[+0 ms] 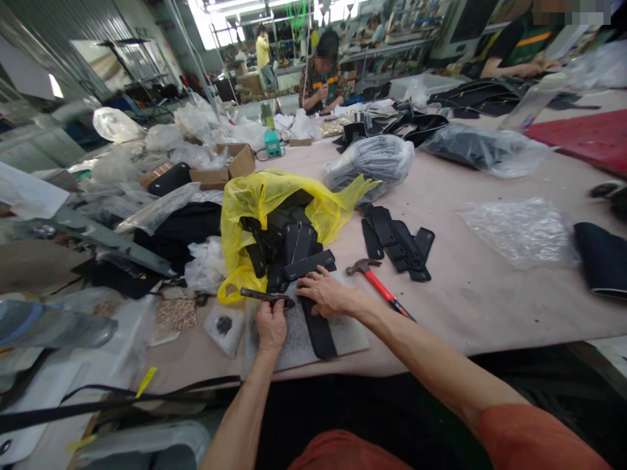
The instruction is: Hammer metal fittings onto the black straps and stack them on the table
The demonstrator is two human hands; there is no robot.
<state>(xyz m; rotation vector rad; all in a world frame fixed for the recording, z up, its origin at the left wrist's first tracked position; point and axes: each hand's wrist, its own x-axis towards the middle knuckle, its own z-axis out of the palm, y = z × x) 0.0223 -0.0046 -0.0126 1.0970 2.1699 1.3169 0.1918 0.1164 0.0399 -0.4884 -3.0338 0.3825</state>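
My left hand [271,324] is closed around a dark, slim rod-like tool [259,296], held nearly level above a grey stone slab [289,343]; its exact kind is unclear. Fingers spread, my right hand [326,294] presses on the upper end of a black strap piece [319,336] lying on the slab. Just beyond the hands, more black pieces [300,243] spill from a yellow plastic bag [240,202]. To the right of my right hand rests a claw hammer [376,282] with a red and black handle.
Several black pieces [396,241] lie stacked beyond the hammer. Left of the slab sit a pale block [224,331] with a dark hole and a bag of small metal parts [175,316]. A grey wrapped bundle [369,166] stands behind. A co-worker [326,75] sits across the table.
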